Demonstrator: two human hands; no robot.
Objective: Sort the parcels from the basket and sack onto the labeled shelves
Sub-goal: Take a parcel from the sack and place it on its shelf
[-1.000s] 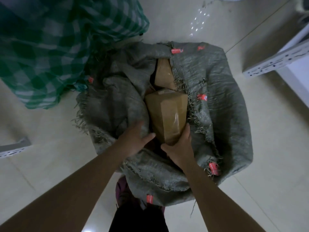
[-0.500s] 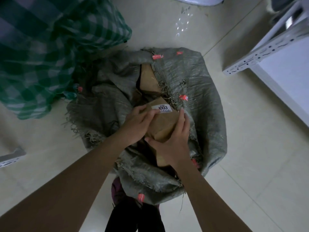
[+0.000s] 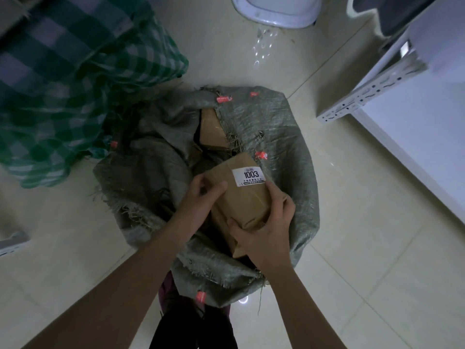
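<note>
Nearest the camera, two bare forearms reach forward and down over the pale tiled floor [image 3: 352,248]. The right hand [image 3: 264,231] closes its grip around the near end of a brown paper-wrapped parcel [image 3: 241,197], thumb across the near face and fingers curled round the right edge. The left hand [image 3: 201,197] grips the parcel's left side, thumb lying on the top face and fingers wrapped over the far-left edge. The parcel is tilted, its near end low in the mouth of the sack and its far end raised above the opening. A white label [image 3: 248,176] at the far end reads "1003".

The grey-green woven sack [image 3: 276,137] sits on the floor, its frayed rim folded open and marked with small red tags [image 3: 224,99]. A second brown parcel [image 3: 212,131] lies deeper in the sack, beyond the held parcel, partly covered by the fabric.

To the far left stands a green-and-white checked bag [image 3: 63,79], touching the sack. To the far right, a white perforated shelf upright [image 3: 362,96] and a white panel are visible. A white rounded object [image 3: 276,11] sits at the top edge.
</note>
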